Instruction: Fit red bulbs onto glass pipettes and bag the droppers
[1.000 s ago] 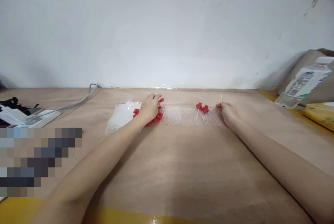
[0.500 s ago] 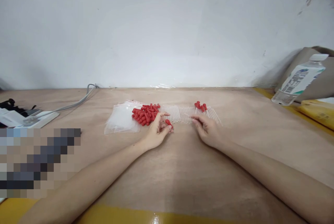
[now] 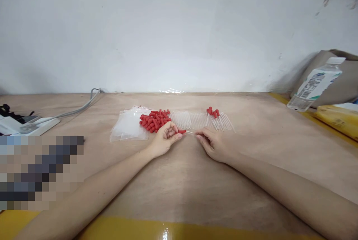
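My left hand (image 3: 165,137) pinches a red rubber dropper bulb (image 3: 181,132), its open end pointing right. Closed on a thin clear dropper tube (image 3: 191,132) is my right hand (image 3: 211,142); the tube's left tip meets the mouth of the bulb, though I cannot tell if it sits inside. Behind my left hand lies a heap of red bulbs (image 3: 153,120). A row of clear tubes (image 3: 192,119) stretches to the right of it. Several tubes fitted with red bulbs (image 3: 214,112) lie past my right hand.
Clear zip bags (image 3: 128,124) lie left of the bulbs. A grey cable (image 3: 81,110) runs to a white device at the far left. On the right stand a water bottle (image 3: 316,85) and a brown bag (image 3: 346,78), with a yellow package (image 3: 335,120) in front. A white wall (image 3: 179,35) rises behind.
My right hand has come left and nearer with a tube, bringing it to the bulb. The bulb in my left hand has turned from slanted to level, pointing right.
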Available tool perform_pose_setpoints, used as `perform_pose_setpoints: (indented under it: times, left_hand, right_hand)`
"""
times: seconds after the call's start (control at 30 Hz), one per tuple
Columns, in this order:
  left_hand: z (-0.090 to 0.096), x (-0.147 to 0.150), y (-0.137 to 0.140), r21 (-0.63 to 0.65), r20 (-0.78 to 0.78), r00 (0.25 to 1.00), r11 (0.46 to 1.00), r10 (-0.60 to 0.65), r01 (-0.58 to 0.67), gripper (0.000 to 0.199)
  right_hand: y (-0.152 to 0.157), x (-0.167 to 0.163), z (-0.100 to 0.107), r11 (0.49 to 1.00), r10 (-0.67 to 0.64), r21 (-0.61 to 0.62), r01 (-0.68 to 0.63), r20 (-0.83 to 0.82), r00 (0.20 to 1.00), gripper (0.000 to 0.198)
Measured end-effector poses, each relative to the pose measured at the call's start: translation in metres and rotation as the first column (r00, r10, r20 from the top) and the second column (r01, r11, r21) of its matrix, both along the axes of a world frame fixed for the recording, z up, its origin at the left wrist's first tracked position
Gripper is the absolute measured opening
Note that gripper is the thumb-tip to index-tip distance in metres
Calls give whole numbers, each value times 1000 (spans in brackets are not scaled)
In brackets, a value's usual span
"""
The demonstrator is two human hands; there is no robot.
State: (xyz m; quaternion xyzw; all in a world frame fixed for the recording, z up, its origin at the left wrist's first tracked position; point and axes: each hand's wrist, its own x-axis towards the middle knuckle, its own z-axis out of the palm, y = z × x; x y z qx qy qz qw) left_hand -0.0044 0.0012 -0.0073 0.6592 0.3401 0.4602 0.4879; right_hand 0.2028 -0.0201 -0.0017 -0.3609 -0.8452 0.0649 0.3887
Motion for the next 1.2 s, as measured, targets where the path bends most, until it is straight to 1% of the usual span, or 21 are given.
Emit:
perform_pose_setpoints:
  times: [0.17, 0.27, 0.33, 0.47, 0.6, 0.77, 0.83, 1.0, 1.1, 1.2]
  left_hand:
    - [-1, 2, -1, -37, 30, 999, 999, -35, 36, 30]
    - [0, 2, -1, -49, 35, 998, 997, -50, 52, 29]
    - [0, 2, -1, -45, 26, 998, 997, -61, 62, 27]
    - [0, 2, -2, -11, 4, 998, 998, -58, 58, 26]
    - [0, 4, -5, -7, -62, 996, 997, -72, 72, 24]
    - [1, 5, -7, 12, -169, 986, 1000, -15, 17, 23]
    - [3, 5, -7, 8, -194, 981, 1000, -23, 25, 23]
    - [3, 4, -7, -13, -198, 977, 997, -76, 75, 23]
    - [1, 4, -7, -12, -213, 974, 997, -78, 77, 23]
    - [-2, 4, -7, 13, -243, 969, 999, -43, 48, 23]
  right_hand:
    - [-1, 1, 3, 1000, 15, -26, -15, -8, 1000, 21]
    - [-2, 1, 4, 1000, -2, -29, 2, -17, 1000, 22]
    - [-2, 1, 3, 1000, -9, -24, 8, -28, 1000, 23]
    - [-2, 0, 3, 1000, 18, -4, -18, -19, 1000, 24]
    - [0, 1, 2, 998, 54, -14, -54, -10, 998, 25]
    - [8, 3, -6, 991, 116, -60, -118, -40, 992, 26]
    - [12, 3, -10, 988, 136, -66, -139, -52, 989, 26]
    - [20, 5, -15, 974, 201, -94, -206, -66, 977, 27]
    - [21, 7, -15, 980, 190, -51, -190, -13, 982, 27]
    - [19, 8, -15, 991, 105, 78, -112, 94, 990, 27]
